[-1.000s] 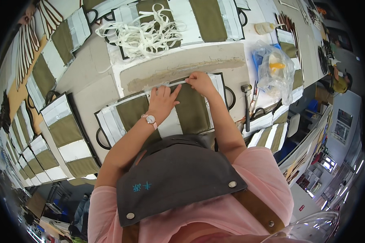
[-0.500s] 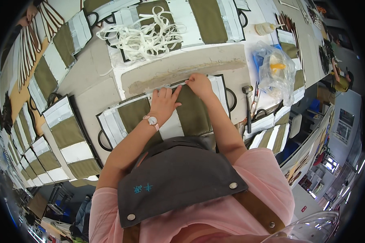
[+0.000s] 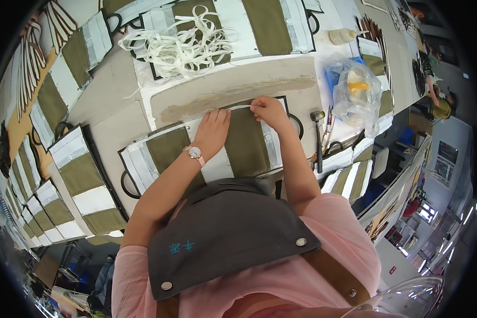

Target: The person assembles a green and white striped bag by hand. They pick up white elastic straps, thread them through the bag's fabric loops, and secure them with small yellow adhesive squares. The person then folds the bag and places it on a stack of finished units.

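In front of me lies a bag panel striped in olive and white, with black edging and a dark loop handle at each end. Along its far edge runs a narrow white tape. My left hand, wearing a wristwatch, rests flat near that edge with its fingers stretched out side by side. The thumb and fingertips of my right hand pinch the white tape a little to the right of it.
A tangle of white tape lies on another panel beyond. At the right are a hammer, a clear plastic bag and a squeeze bottle. More striped panels lie at the left. A person is far right.
The spread fingers of my left hand have come together on the edge. My right hand has shifted slightly right along it, and more white tape shows between the hands.
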A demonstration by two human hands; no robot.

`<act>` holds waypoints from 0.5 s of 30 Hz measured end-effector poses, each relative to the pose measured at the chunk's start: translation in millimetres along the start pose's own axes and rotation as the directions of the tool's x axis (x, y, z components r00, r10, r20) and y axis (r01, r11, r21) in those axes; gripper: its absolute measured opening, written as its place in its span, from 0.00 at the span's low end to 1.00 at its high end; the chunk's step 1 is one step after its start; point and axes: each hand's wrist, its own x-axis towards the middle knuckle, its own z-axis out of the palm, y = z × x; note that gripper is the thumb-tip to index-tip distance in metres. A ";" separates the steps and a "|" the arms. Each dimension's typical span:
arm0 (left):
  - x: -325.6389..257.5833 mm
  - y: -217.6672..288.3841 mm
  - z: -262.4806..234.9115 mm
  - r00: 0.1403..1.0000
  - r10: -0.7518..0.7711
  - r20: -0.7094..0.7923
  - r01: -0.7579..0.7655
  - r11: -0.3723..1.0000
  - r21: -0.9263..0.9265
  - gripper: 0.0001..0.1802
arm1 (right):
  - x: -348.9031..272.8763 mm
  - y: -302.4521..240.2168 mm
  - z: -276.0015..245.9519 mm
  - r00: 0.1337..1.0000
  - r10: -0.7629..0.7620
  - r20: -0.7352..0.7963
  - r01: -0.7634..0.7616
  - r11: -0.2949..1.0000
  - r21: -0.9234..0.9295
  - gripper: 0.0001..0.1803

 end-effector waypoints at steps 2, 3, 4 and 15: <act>-2.1 0.8 2.7 0.999 0.017 -0.047 -0.019 0.999 -0.049 0.26 | -4.6 5.4 -11.0 1.000 -0.024 -0.002 0.024 0.993 0.112 0.07; -2.5 0.0 0.6 0.999 0.017 -0.042 -0.020 0.998 -0.065 0.26 | -6.6 7.4 -13.1 0.999 -0.037 -0.002 0.037 0.985 0.170 0.07; -2.5 -1.3 -1.9 0.999 0.018 -0.037 -0.021 0.997 -0.081 0.27 | -7.5 8.9 -13.6 1.000 -0.024 -0.013 0.026 0.979 0.201 0.07; -1.7 -4.9 -1.0 0.999 0.004 -0.036 -0.008 0.995 -0.102 0.28 | -0.5 7.4 -15.6 0.998 0.004 -0.060 0.006 0.987 0.160 0.08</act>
